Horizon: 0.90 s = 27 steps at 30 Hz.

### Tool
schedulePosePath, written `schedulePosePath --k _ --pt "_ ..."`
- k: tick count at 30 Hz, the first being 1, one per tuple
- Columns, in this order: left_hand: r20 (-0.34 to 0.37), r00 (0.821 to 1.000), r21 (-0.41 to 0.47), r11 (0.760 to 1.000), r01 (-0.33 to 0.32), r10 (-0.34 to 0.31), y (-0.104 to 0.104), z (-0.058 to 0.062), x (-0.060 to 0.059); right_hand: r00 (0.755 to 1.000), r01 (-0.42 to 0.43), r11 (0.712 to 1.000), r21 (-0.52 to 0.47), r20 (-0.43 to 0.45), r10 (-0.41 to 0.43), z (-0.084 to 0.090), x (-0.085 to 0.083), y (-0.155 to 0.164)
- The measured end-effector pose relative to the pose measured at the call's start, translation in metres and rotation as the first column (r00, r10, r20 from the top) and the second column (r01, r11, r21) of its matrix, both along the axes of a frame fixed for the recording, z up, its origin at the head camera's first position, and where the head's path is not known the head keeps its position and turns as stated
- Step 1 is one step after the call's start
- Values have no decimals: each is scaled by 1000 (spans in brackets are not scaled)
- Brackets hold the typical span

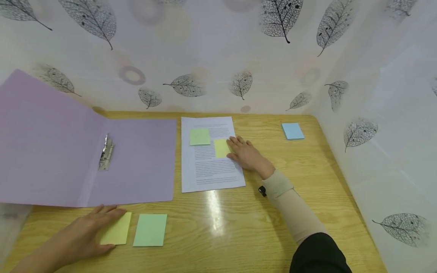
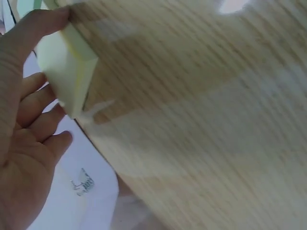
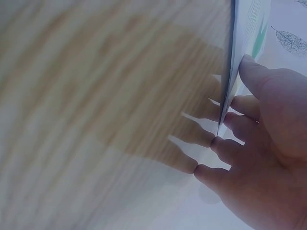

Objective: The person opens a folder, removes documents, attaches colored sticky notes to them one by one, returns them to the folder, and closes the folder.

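Pressing yellow sticky note (image 1: 222, 148) onto printed sheet (image 1: 209, 153), right hand (image 1: 247, 154) flat; green note (image 1: 199, 137) already stuck above; left hand (image 1: 83, 235) spread on yellow pad (image 1: 117, 229).

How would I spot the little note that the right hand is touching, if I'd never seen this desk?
Find the printed sheet lying right of the open purple folder. Two sticky notes sit on its upper half; the right hand rests its fingers on the yellow note. The green note is higher, left and untouched.

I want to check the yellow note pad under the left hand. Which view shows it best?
The left wrist view: the yellow pad fills it close up, showing its thick edge against the left hand. The head view shows it small, partly covered. The right wrist view misses it.
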<state>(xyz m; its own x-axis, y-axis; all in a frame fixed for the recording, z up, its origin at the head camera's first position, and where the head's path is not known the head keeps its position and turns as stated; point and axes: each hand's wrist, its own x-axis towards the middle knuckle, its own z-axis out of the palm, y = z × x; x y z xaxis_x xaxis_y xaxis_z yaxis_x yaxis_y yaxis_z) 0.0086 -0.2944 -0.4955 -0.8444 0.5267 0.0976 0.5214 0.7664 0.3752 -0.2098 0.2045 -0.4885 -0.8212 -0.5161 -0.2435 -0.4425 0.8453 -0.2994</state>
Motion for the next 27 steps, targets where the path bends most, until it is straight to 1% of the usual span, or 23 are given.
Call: schedulePosePath --k 1,4,5,7,8,10,12,14,15,17,19,20,23,25,27 --pt "9 1000 -8 1000 -1 1 0 0 0 1000 -1 1000 0 -1 1 0 0 0" --pt "66 998 -49 999 -12 16 2 3 1 1000 -4 1000 2 -3 4 0 1 -1" --pt "72 997 -64 998 -9 13 3 5 1 1000 -5 1000 1 -4 5 0 1 -1" --pt "62 998 -75 997 1 3 5 8 -1 1000 -9 1000 6 -4 9 0 1 -2" --pt "40 999 -79 997 7 -4 8 12 -3 1000 -10 1000 6 -4 10 0 1 -2" --pt "-5 1000 -78 997 15 -16 18 22 -9 1000 -10 1000 10 -2 10 1 0 -2" --pt "-76 996 -56 998 35 -39 32 33 -21 1000 -3 1000 12 2 3 2 0 -1" --pt "-152 986 -27 997 66 -70 51 42 -38 1000 11 1000 11 11 -11 5 -1 0" --pt "-173 981 -12 996 86 -86 61 44 -47 1000 18 1000 11 18 -18 6 -1 1" --pt "-236 963 9 991 135 -129 83 42 -68 999 28 1000 1 27 -28 8 -1 2" --pt "-248 955 3 986 169 -163 104 36 -86 999 39 999 -13 34 -38 8 -1 2" --pt "-233 956 -4 984 180 -176 115 32 -93 998 44 999 -24 38 -43 8 -1 2" --pt "-140 969 -69 978 195 -203 146 22 -110 998 53 997 -51 41 -51 7 0 0" --pt "-59 976 -110 973 204 -212 162 17 -117 998 51 996 -67 38 -49 7 0 -2" --pt "-2 976 -142 966 214 -217 174 13 -121 999 47 996 -77 29 -45 8 2 -4"
